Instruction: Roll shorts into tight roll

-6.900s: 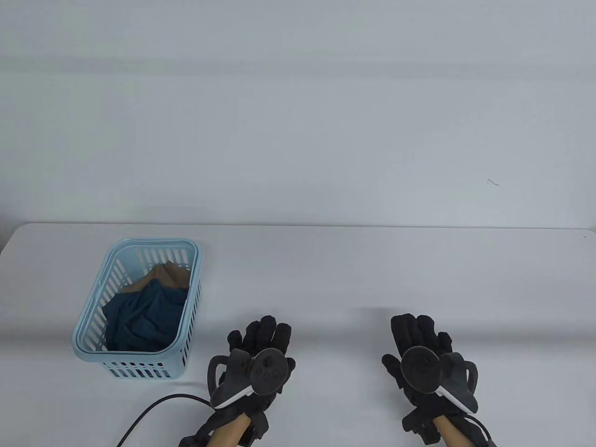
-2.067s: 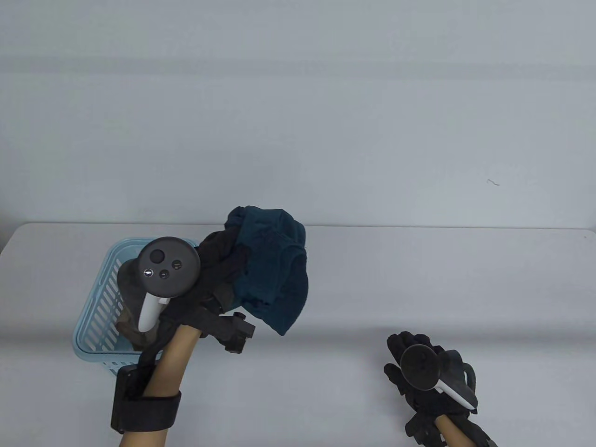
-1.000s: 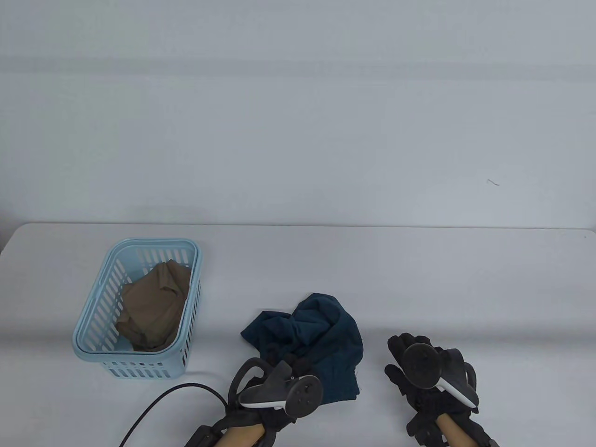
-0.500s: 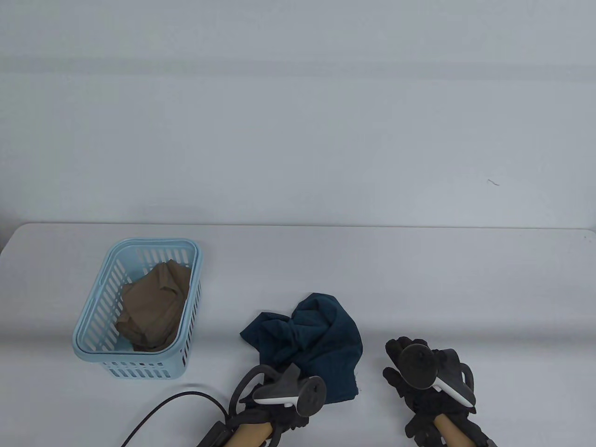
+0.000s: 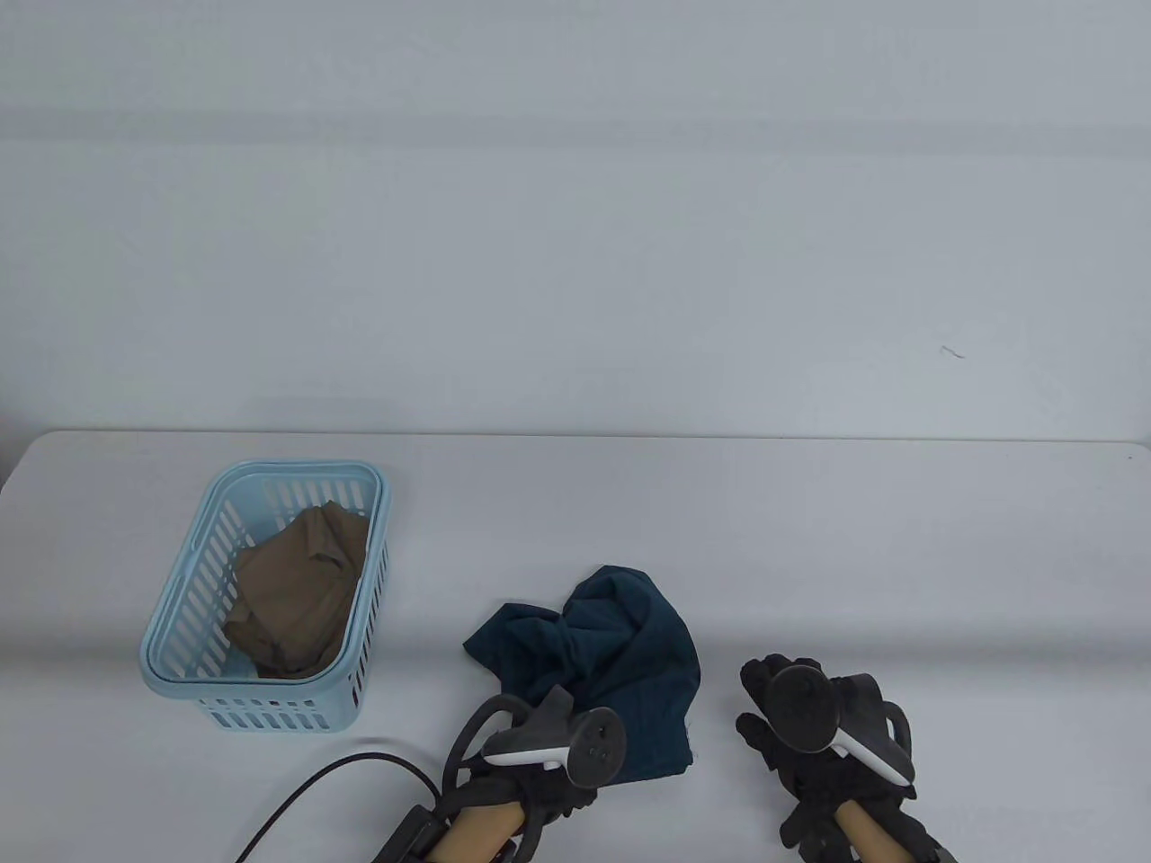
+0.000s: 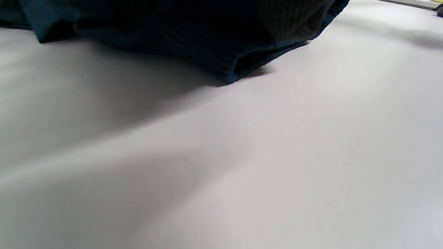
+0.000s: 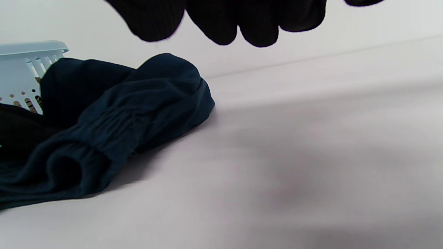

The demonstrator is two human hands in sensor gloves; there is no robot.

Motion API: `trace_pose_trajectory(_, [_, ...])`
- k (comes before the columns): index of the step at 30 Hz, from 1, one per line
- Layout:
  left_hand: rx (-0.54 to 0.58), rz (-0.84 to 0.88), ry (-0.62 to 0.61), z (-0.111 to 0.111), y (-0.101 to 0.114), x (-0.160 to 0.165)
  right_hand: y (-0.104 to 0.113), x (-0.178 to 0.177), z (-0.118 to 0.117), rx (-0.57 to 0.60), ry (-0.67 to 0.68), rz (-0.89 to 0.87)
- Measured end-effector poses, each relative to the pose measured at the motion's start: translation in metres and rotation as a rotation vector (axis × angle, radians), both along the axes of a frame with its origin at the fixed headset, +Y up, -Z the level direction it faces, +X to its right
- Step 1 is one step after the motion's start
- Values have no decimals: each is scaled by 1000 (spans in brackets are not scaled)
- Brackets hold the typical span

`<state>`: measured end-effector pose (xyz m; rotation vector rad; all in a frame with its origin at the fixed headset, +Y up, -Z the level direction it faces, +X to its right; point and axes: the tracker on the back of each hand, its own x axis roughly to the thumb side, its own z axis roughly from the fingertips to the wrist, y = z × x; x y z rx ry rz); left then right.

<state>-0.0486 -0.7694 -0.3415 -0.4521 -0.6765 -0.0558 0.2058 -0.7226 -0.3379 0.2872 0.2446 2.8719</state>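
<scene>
The dark teal shorts lie crumpled on the white table, right of the basket. My left hand is at their near edge, and its tracker hides the fingers from above. The left wrist view shows only the shorts' hem lying on the table close under the hand, so its hold cannot be made out. My right hand rests just right of the shorts, apart from them. Its gloved fingers hang loosely with nothing in them, and the shorts lie to their left.
A light blue slotted basket stands at the left with a tan garment inside; its rim shows behind the shorts. A black cable trails from the left wrist across the near table. The table's far edge runs behind.
The left hand took the teal shorts out of the basket and laid them on the table. Over the last second it drew back, then edged forward onto their near edge. The right hand barely moved.
</scene>
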Motion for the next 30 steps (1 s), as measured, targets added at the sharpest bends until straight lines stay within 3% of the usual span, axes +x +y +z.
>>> trace_pose_trajectory(4, [-1,17,-4,-1,3,0,0,0,0,-8,0,1])
trace_pose_trajectory(7, [99,19,-64,-2,8,1,0,0,0,-12,1,1])
trace_pose_trajectory(11, [204,58,-36,-3,22,5,-1,-2,0,-20,10,-3])
trace_pose_trajectory(13, [233,88,-11,-4,35,8,-3,-3,-1,-60,40,-16])
trace_pose_trajectory(16, [331,120,23,-8,66,14,-12,-4,-2,-213,73,-91])
trace_pose_trajectory(23, [531,175,75,-15,130,31,-20,-12,1,-388,197,-123])
trace_pose_trajectory(30, [652,219,118,-16,183,50,-17,-28,7,-397,255,-184])
